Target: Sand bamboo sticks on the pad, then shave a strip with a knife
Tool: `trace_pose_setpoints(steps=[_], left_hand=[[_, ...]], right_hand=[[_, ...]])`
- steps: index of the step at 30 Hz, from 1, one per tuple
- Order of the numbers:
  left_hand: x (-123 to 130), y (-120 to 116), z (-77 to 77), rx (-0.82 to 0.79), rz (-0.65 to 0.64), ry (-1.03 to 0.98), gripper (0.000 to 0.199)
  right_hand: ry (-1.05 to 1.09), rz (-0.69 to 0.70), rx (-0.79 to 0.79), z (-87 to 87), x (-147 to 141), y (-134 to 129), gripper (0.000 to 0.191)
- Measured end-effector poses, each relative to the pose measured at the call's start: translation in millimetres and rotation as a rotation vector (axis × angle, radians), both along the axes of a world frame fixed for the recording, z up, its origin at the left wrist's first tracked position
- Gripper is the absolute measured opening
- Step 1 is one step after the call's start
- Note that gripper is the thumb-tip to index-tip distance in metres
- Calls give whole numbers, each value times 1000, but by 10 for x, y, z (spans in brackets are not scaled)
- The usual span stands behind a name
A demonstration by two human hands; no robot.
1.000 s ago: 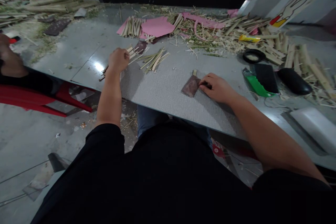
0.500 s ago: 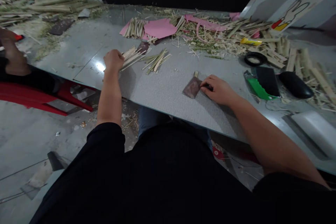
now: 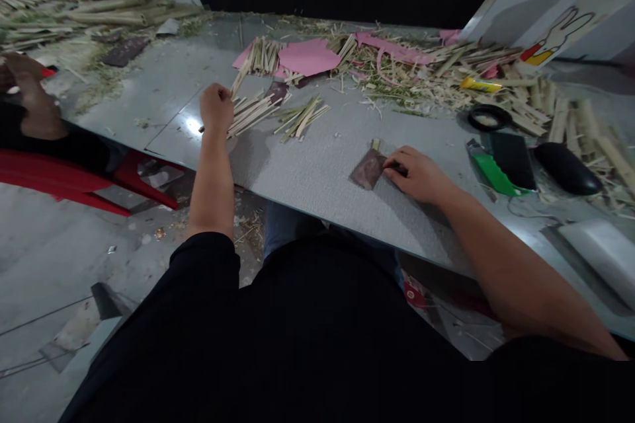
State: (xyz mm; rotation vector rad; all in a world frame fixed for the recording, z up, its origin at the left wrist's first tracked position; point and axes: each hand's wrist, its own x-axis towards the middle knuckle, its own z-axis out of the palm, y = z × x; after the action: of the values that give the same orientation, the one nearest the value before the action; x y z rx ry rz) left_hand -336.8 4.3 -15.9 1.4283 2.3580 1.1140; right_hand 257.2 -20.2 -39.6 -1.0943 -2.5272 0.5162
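Note:
My left hand (image 3: 217, 108) is closed above the left part of the table. A pale bamboo strip (image 3: 241, 78) slants up and away from its fingers; the grip itself is mostly hidden by the back of the hand. Just right of that hand lie loose thin bamboo strips (image 3: 254, 112), with a smaller pile of greenish strips (image 3: 302, 117) beside them. My right hand (image 3: 415, 174) pinches the right edge of a brown piece of sandpaper (image 3: 368, 170) lying on the table. From the sandpaper's far edge pokes a short bamboo end (image 3: 376, 144).
Pink paper (image 3: 310, 57), bamboo bundles and shavings (image 3: 391, 82) line the back. To the right are a black tape roll (image 3: 489, 117), a phone (image 3: 512, 162), a green packet (image 3: 496, 175) and a black case (image 3: 567, 168). Another person's hand (image 3: 37, 102) is at far left, near a red chair (image 3: 54, 172).
My left hand has moved slightly up and away, and a bamboo strip now shows slanting from it. My right hand stays at the sandpaper. The whole view has shifted a little.

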Motion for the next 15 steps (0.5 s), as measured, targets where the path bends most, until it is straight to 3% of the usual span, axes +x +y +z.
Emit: trace_pose_setpoints(steps=[2, 4, 10, 12, 15], left_hand=[[41, 23, 5, 114, 50, -230, 27], [72, 41, 12, 151, 26, -370, 40], [-3, 75, 4, 121, 15, -489, 65], [-56, 80, -6, 81, 29, -406, 69], [-132, 55, -4, -25, -30, -111, 65]], right_hand=[[2, -6, -5, -1, -1, 1, 20], [5, -1, -3, -2, 0, 2, 19], [2, 12, 5, -2, 15, 16, 19], [-4, 9, 5, -4, 18, 17, 19], [-8, 1, 5, -8, 21, 15, 19]])
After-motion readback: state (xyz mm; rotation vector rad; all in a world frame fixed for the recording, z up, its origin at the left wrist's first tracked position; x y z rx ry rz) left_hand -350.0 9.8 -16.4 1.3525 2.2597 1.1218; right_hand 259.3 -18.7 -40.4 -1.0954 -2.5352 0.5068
